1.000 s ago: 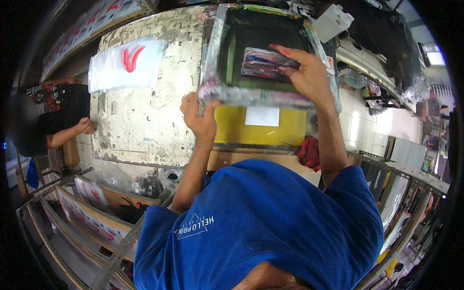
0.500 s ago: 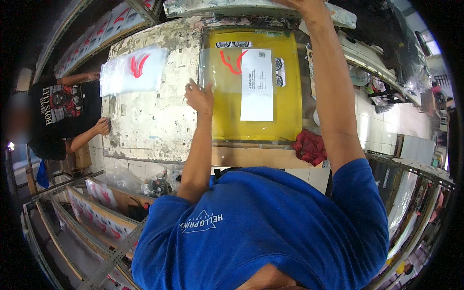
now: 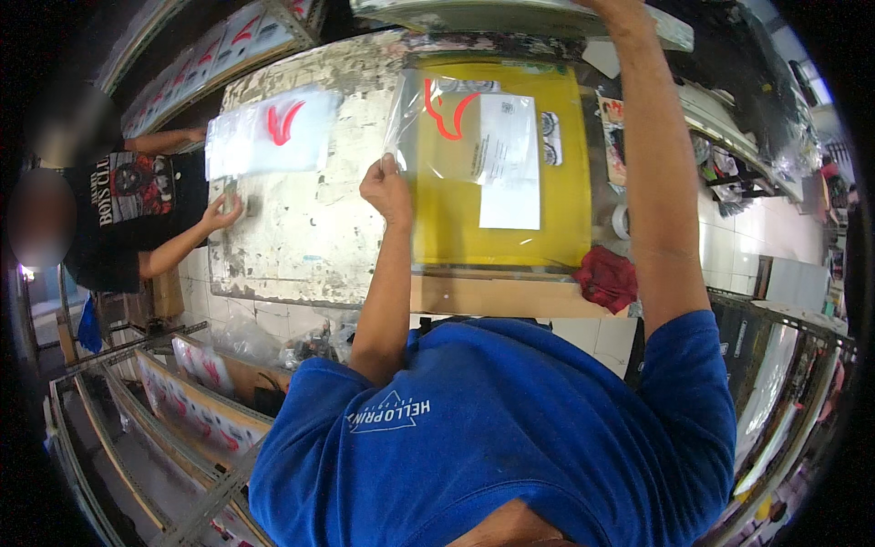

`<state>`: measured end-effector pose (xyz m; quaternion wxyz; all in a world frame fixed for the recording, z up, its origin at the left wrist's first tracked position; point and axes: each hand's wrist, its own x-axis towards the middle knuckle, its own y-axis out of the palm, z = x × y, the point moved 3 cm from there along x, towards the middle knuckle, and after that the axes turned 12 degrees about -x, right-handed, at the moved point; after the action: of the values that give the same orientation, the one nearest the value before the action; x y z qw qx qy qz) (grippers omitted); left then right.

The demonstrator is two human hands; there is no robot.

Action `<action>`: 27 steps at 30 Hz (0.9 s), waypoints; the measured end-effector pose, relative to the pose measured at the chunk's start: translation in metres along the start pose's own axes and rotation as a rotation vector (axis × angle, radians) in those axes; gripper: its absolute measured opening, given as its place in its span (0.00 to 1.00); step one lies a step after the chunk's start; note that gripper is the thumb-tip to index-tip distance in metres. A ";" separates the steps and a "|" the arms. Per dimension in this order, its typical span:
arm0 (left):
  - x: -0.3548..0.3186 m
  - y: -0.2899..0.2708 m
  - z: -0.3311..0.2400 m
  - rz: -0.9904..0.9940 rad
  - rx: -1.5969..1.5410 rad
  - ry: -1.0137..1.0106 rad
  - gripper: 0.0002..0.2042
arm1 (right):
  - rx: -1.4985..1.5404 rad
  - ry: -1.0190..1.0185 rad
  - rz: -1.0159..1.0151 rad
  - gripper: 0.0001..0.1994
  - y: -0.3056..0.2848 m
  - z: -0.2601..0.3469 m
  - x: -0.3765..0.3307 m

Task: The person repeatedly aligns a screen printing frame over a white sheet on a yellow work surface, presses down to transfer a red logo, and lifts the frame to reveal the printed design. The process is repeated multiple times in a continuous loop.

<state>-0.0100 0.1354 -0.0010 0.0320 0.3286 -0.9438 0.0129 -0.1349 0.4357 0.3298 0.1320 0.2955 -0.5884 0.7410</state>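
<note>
My left hand (image 3: 387,191) pinches the near left corner of a clear plastic sheet (image 3: 449,118) printed with a red brushstroke shape. The sheet lies over a bright yellow board (image 3: 445,232), and its held edge is bent up a little. Under it, partly covered, is a white printed paper (image 3: 510,208). Small black-and-white printed pieces (image 3: 550,139) lie at the board's right and far edges. My right hand (image 3: 602,5) reaches to the far edge of the view, beside a long pale frame bar (image 3: 547,23); its fingers are cut off.
Left of the board, on a paint-worn table (image 3: 301,228), lies another red-printed clear sheet (image 3: 264,128). A co-worker in a black shirt (image 3: 137,196) stands at the left. A dark red cloth (image 3: 606,278) sits at the board's near right corner. Metal racks (image 3: 200,383) hold printed sheets.
My left hand has closed on the sheet's corner and lifts its edge slightly. The co-worker's near hand has opened and moved over the table edge. The whole view has shifted a little.
</note>
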 end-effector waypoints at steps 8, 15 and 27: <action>0.077 -0.159 0.024 -0.208 0.006 0.059 0.14 | 0.072 0.121 0.053 0.19 -0.009 0.013 -0.003; 0.093 -0.208 -0.045 -0.712 1.045 0.677 0.17 | -0.117 0.043 -0.062 0.20 0.008 -0.019 -0.011; 0.162 -0.078 0.049 -0.026 0.871 0.291 0.10 | -0.064 -0.092 0.055 0.22 0.037 -0.093 0.017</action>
<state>-0.0905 -0.0285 -0.0387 0.0231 0.3181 -0.8319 0.4541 -0.1946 0.5114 0.2984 0.0940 0.3085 -0.6253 0.7107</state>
